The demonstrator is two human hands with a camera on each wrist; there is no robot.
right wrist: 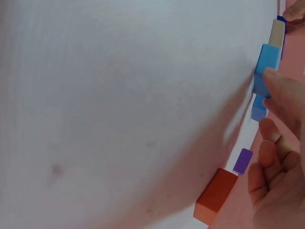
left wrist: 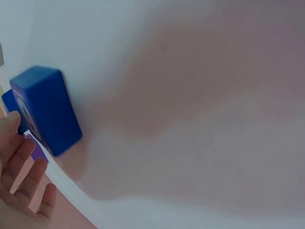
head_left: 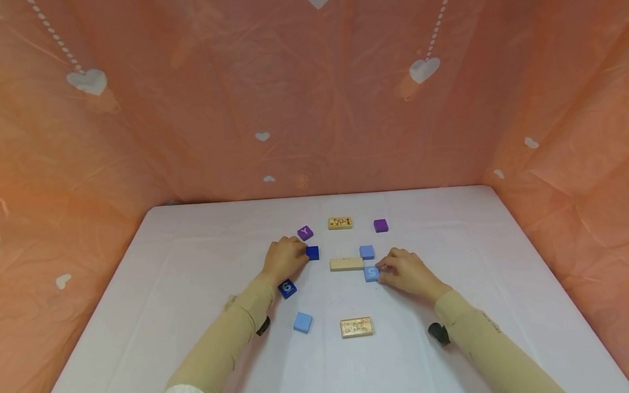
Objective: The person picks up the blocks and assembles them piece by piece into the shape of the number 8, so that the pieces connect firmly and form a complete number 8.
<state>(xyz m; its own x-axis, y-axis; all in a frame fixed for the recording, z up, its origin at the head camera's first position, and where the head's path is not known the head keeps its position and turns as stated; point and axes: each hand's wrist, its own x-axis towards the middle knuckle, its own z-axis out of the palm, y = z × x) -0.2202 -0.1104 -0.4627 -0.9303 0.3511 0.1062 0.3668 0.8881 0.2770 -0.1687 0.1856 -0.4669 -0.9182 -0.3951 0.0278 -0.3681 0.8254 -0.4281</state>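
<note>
1. We take the plain wooden block (head_left: 346,264) as our landmark; it lies on the white table (head_left: 457,224).
2. To its left and slightly beyond, we see the left hand (head_left: 286,257) pinching the plain dark-blue block (head_left: 312,253), its other fingers loosely bent and spread.
3. At the landmark's near right end, the right hand (head_left: 410,275) pinches the marked light-blue block (head_left: 371,273) between thumb and finger, the remaining fingers curled loosely.
4. Beyond the landmark we find the purple Y block (head_left: 305,232) to the left, a patterned block (head_left: 340,223) in the middle and a plain purple block (head_left: 380,225) to the right.
5. Nearer than the landmark and left of it lie the numbered blue block (head_left: 287,289) and a plain light-blue block (head_left: 303,322).
6. The right wrist view shows us an orange block (right wrist: 215,196), right of the landmark, which we cannot make out in the head view.
7. The left wrist view shows us the numbered block's thick side; the head view mainly shows its top.
</note>
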